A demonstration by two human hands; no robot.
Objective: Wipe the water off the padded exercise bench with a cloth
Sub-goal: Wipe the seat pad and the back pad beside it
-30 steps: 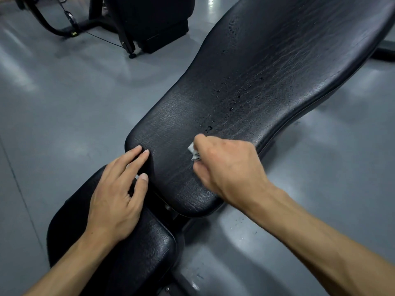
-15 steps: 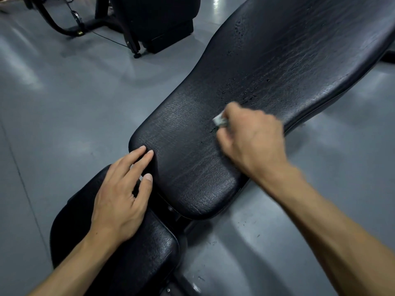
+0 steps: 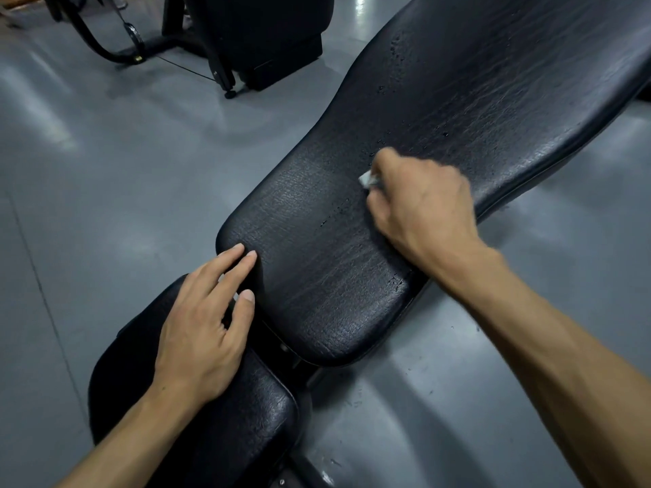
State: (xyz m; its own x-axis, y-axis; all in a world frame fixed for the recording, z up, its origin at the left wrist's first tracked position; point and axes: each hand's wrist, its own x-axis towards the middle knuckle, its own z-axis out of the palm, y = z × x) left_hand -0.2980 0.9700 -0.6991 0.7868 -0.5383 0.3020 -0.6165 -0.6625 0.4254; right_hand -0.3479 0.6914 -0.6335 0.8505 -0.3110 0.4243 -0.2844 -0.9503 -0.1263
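Black padded bench, cracked vinyl, water beads, small white cloth pressed mid-pad

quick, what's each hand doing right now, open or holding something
Left hand: open, fingers straight, resting flat on the seat pad.
Right hand: closed, fingers gripping the cloth against the back pad.

This is a gym. A long black padded exercise bench stands on a smooth gray floor. Behind the bench, on its far left side, sits another black workout machine with curved metal legs.
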